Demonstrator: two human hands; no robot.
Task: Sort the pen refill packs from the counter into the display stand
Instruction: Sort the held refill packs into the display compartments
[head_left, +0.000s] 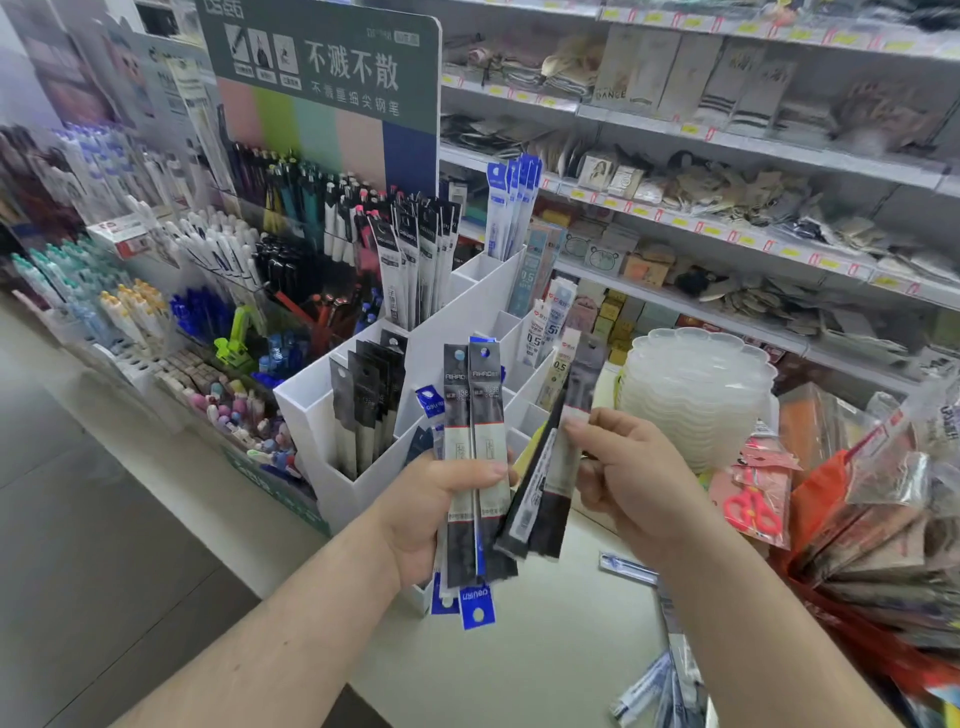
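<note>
The white multi-compartment plastic display stand (363, 483) rises in tiers on the pale counter (519, 639), directly ahead of both hands, its nearest left cell already holding upright black-and-white packs (363, 410). Behind it a tall green header card (322, 67) reads "不溅不散", with smaller text beneath that looks like "细尖钢笔".

The left hand (436, 514) grips a fanned bundle of long, slim pen refill packs (475, 462), black and blue with clear middles, thumb pressed across their fronts. Their long axes stand nearly upright, hang-holes at top, matching the way packs sit in the cells. Two front packs read "AIHAO"; a blue tag hanging upside down below the fist reads "deli".

The right hand (628, 473) pinches a smaller set of dark grey and black refill packs (550, 478) between thumb and fingertips, tilted so their tops lean away to the right towards the stand's right-hand cells (524, 410). That hand looks nearer those cells, so I judge its set goes in next, needing to be brought upright first.

More blue-and-white refill packs (654, 686) lie flat on the counter near the right forearm, still unsorted. Packs standing in the right cells show "0.5"
</note>
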